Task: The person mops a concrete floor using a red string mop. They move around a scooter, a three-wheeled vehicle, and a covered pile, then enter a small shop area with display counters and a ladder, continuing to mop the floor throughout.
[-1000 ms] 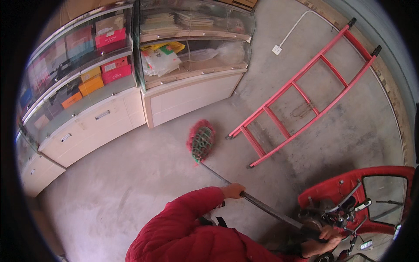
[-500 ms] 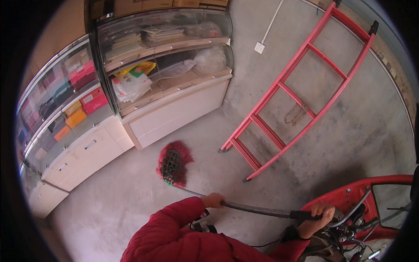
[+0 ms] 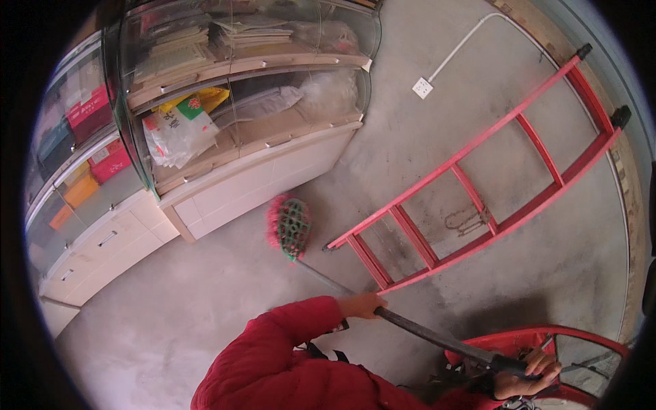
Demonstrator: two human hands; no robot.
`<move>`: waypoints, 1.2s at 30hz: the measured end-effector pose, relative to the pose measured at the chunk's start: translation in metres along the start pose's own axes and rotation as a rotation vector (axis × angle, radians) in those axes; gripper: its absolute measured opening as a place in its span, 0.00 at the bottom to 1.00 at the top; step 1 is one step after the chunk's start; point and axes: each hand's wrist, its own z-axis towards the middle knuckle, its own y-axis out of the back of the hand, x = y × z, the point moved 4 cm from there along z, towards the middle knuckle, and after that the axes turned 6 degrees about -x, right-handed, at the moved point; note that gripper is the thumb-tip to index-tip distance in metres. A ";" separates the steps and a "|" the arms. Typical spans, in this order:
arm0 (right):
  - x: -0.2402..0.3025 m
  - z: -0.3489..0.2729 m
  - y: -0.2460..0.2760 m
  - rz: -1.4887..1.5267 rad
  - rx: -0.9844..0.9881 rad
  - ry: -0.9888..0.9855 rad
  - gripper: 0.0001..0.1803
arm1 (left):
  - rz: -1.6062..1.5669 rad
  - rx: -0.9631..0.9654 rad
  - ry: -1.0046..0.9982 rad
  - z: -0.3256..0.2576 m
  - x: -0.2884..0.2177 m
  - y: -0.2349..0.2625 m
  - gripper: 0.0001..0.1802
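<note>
A long mop [image 3: 437,335] stretches from lower right toward the cabinet, both hands closed round its dark handle. My left hand [image 3: 363,305] wraps the shaft partway along, where the grey pole meets a black sleeve. Nearer the handle's end, my right hand [image 3: 527,376] grips the black grip, fingers curled over it. The mop head [image 3: 290,225], with pinkish-red strands around a green lattice top, rests on the concrete floor between the display cabinet and the ladder's foot. Red padded sleeves cover my arms.
A red ladder [image 3: 471,198] leans at the right against the wall, below a white socket [image 3: 422,87]. Glass-fronted cabinets [image 3: 266,171] holding bags, papers and boxes line the far and left sides. A red vehicle [image 3: 506,338] stands close by my right hand.
The mop head has moved up and to the right in view, nearer the far cabinet's base. Both hands still hold the handle. The whole view has shifted and tilted.
</note>
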 end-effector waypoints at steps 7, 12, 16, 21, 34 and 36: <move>-0.132 -0.055 -0.019 -0.617 0.100 0.118 0.12 | 0.076 -0.195 0.274 0.050 0.143 0.027 0.13; -0.171 -0.055 0.003 -0.426 0.162 -0.005 0.13 | 0.193 -0.239 0.299 0.039 0.169 0.017 0.13; -0.156 -0.017 0.041 -0.270 0.128 0.004 0.14 | 0.182 -0.197 0.319 0.031 0.125 -0.005 0.12; -0.133 0.018 0.077 -0.202 -0.052 -0.051 0.14 | 0.137 -0.151 0.165 0.055 0.087 -0.020 0.10; -0.129 0.002 0.007 -0.686 -0.297 0.177 0.13 | -0.085 0.247 0.180 0.121 0.106 0.033 0.14; -0.137 -0.003 -0.013 -0.777 -0.137 0.203 0.15 | -0.037 0.164 0.072 0.127 0.113 0.049 0.12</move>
